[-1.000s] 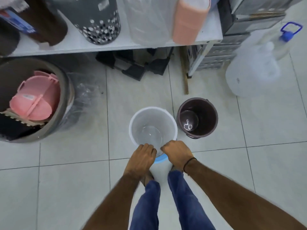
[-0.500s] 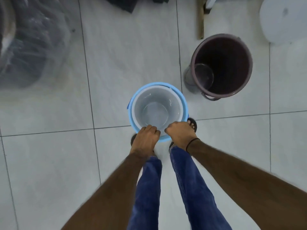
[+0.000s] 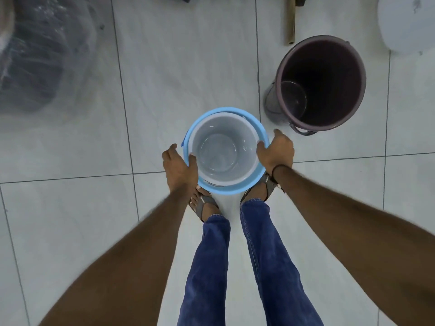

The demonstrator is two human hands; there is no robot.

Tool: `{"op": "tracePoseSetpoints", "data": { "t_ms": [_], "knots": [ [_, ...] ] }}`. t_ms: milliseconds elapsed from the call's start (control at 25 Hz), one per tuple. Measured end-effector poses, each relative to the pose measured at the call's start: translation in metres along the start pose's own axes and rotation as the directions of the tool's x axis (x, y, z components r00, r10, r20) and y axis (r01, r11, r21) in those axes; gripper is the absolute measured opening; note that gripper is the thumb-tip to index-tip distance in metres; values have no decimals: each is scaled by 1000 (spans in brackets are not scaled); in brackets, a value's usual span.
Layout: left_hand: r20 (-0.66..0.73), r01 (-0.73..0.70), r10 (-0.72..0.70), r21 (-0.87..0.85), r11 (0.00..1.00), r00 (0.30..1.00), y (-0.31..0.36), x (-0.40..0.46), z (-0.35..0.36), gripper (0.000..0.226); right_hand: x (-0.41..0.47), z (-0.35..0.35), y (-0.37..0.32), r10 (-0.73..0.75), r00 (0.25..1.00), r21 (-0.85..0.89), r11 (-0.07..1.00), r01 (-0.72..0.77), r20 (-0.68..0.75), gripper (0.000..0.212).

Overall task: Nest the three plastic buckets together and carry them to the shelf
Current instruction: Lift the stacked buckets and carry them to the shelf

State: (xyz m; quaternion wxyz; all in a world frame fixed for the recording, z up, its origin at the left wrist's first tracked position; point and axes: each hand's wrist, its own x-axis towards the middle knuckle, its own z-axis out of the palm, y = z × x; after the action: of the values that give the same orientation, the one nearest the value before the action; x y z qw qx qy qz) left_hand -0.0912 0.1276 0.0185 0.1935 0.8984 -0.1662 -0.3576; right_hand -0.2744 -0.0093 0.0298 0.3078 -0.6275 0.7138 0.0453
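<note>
My left hand (image 3: 180, 167) and right hand (image 3: 275, 150) each grip opposite sides of the blue bucket (image 3: 261, 128)'s rim. The white bucket (image 3: 223, 149) sits nested inside it, empty. The brown bucket (image 3: 321, 84) stands apart on the floor (image 3: 183, 67), to the right.

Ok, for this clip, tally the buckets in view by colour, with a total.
White bucket: 1, nested inside the blue one
Blue bucket: 1, gripped at the rim by the left hand and right hand
Dark maroon bucket: 1, standing apart on the floor
Total: 3
</note>
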Motion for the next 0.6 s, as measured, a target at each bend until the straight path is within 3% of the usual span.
{"op": "tracePoseSetpoints", "data": {
  "t_ms": [80, 160, 320, 480, 600],
  "knots": [
    [132, 307, -280, -286, 908, 951, 3, 22, 2, 48, 24, 8, 9, 240, 965, 59, 967, -247, 105, 47],
    [259, 441, -362, -409, 799, 895, 4, 40, 0, 36, 37, 16, 19, 376, 897, 100, 908, -407, 232, 57],
    [362, 470, -336, -400, 787, 869, 2, 57, -6, 32, 41, 26, 34, 464, 816, 311, 764, -566, 345, 66],
    [420, 490, -313, -427, 760, 852, 11, 57, -26, 30, 36, 12, 35, 461, 802, 510, 619, -597, 380, 37],
    [393, 468, -300, -459, 755, 869, 28, 44, -60, 30, 22, -18, 16, 391, 828, 632, 536, -560, 402, 31]
  ]
}}
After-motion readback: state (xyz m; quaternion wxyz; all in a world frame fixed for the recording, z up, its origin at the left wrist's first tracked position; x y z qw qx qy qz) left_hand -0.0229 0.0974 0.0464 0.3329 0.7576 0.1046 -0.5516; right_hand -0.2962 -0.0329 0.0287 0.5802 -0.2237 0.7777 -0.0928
